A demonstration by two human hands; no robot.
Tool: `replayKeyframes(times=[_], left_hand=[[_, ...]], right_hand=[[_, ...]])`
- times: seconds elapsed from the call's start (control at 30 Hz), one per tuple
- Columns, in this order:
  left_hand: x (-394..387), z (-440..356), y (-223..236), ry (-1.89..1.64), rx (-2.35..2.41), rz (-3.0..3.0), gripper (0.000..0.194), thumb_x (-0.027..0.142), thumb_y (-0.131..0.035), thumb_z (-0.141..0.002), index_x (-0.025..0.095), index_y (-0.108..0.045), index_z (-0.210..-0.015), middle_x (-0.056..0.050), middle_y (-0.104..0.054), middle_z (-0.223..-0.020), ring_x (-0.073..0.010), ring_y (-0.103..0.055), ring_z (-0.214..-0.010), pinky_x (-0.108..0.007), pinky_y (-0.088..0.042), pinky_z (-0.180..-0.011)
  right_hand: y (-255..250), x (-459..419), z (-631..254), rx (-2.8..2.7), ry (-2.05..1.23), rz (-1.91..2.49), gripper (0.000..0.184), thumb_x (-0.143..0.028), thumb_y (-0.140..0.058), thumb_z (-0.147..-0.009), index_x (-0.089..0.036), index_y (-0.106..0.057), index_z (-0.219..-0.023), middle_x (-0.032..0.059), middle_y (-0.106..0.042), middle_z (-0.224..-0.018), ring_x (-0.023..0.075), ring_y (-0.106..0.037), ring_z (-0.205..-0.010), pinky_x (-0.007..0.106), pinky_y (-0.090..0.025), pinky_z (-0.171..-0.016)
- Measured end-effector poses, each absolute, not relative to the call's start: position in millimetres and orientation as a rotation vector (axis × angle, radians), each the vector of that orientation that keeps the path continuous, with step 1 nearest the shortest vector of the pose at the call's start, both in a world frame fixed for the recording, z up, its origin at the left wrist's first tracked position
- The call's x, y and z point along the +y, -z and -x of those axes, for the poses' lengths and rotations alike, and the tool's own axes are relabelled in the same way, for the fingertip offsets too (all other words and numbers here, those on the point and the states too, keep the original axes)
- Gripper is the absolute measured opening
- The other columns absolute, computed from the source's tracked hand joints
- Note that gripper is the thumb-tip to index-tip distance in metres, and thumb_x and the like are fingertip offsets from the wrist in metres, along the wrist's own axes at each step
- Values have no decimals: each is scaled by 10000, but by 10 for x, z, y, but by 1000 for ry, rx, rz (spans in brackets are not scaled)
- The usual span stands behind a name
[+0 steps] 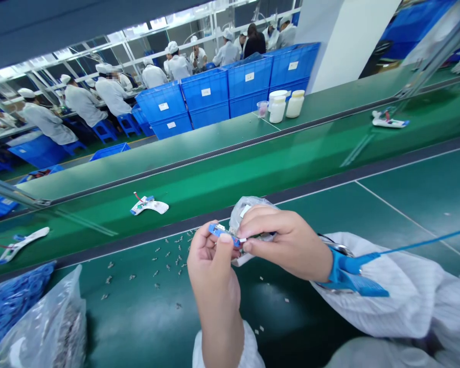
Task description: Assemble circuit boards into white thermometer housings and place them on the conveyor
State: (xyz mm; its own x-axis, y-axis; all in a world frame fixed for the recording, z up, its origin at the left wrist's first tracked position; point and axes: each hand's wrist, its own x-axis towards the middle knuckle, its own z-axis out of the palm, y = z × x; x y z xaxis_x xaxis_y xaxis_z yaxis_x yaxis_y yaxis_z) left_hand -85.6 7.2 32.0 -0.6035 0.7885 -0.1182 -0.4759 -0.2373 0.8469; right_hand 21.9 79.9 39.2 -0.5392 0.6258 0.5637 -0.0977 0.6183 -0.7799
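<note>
Between the thumb and fingers of my left hand (216, 260) is a small blue plastic part (214, 229) with metal-looking bits on top. My right hand (283, 240) is closed in a pinch right at that part's right end. A tiny white piece (243, 240) shows at its fingertips; whether the fingers grip it or something else is unclear. Behind the right fingers lies a clear plastic bag (249, 203), partly covered by the hand. Many small metal pieces (167, 267) are scattered on the green bench left of my hands.
White curved pieces with blue ends and red wires, such as this one (150, 205), lie on the green conveyor belt (214, 176). Bags of blue parts (19, 286) and metal parts (61, 322) sit lower left. White jars (278, 110) and blue bins (207, 97) stand beyond; people work behind.
</note>
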Motion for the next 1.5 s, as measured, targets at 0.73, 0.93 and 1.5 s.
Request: replayKeyframes(times=[0.73, 0.93, 1.5], left_hand=[[28, 763, -307, -1679, 1117, -707, 248, 373, -721, -775, 224, -646, -958, -22, -652, -863, -121, -597, -722, -203, -486, -617], [76, 736, -308, -1862, 1001, -586, 300, 362, -787, -698, 189, -654, -903, -15, -638, -785, -110, -603, -665, -193, -498, -590], [-50, 709, -321, -1797, 1339, -888, 262, 337, -579, -907, 392, -629, -1158, 44, -674, -1172, -110, -640, -1023, -146, -501, -804]], right_hand=[[-483, 850, -226, -1829, -956, 769, 147, -211, -535, -832, -188, -606, -705, 33, -643, -771, 171, -592, -853, 316, -462, -772], [-505, 794, -252, -1941, -1103, 750, 240, -215, -484, -867, -170, -589, -657, 32, -618, -714, 156, -550, -809, 280, -439, -709], [-736, 854, -407, -2110, -900, 515, 220, -158, -498, -865, -194, -587, -667, 5, -594, -631, 147, -499, -751, 290, -414, -749]])
